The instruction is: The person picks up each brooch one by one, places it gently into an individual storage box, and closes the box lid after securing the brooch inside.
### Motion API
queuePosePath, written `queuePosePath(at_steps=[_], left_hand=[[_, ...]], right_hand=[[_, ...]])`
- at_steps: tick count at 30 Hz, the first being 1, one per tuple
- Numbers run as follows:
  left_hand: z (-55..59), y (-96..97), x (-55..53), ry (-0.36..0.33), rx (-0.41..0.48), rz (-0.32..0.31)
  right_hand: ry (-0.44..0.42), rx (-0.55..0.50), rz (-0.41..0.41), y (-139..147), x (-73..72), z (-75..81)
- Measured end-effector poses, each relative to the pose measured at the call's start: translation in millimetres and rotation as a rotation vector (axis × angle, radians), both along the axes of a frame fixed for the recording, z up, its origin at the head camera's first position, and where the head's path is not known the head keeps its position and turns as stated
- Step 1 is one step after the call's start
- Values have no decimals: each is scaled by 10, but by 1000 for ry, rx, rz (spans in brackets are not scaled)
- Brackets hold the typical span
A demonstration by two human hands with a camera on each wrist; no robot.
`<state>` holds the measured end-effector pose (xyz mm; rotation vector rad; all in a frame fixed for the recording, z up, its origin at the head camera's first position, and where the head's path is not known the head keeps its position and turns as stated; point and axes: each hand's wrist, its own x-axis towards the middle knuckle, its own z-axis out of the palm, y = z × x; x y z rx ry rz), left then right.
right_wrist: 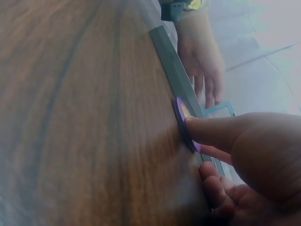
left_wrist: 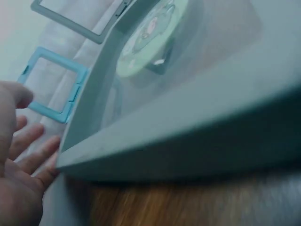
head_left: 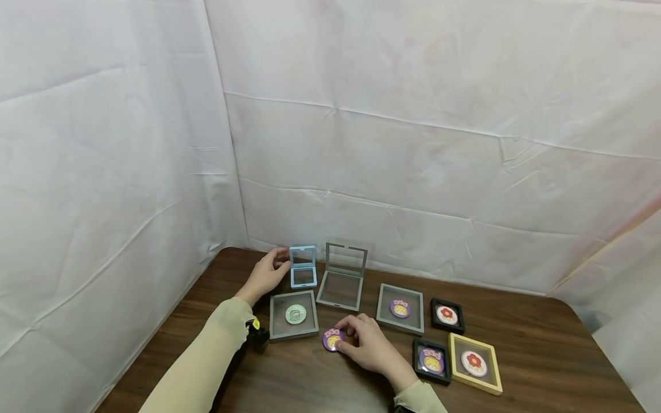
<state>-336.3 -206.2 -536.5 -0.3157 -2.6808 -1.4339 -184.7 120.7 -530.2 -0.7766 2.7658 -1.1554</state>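
Observation:
Between thumb and fingers my right hand [head_left: 369, 344] pinches a round purple badge [head_left: 332, 339] with a yellow cartoon figure. The right wrist view shows the thumb on the face of the badge [right_wrist: 183, 113], which is tilted on edge close to the tabletop. My left hand [head_left: 267, 275] is beside the left edge of a small light-blue display frame [head_left: 303, 268], whose lid stands raised. Its fingers look relaxed in the left wrist view; whether they touch the frame I cannot tell. A grey frame [head_left: 279, 335] with a green badge [head_left: 296, 314] lies below the left hand.
A larger grey frame [head_left: 327, 295] stands with its lid up, right of the blue one. Further right lie a grey frame [head_left: 400, 328] with a purple badge, two black frames [head_left: 448, 304] and a yellow frame [head_left: 497, 367]. White cloth [head_left: 392, 172] hangs behind the wooden table [head_left: 558, 355].

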Motion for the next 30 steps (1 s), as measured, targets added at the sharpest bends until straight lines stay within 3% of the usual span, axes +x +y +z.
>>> queuePosePath(at_steps=[5, 9, 15, 24, 30], left_hand=[[-4, 88, -31, -20, 73, 4], [1, 148, -20, -46, 73, -13], [-5, 177, -17, -28, 62, -45], [-3, 123, 119, -52, 43, -84], [7, 102, 243, -88, 94, -130]], right_hand=[[-10, -7, 0, -15, 5, 3], [-19, -12, -2, -23, 11, 17], [-27, -11, -3, -15, 4, 26], [-8, 11, 4, -6, -33, 16], [-13, 13, 7, 11, -40, 19]])
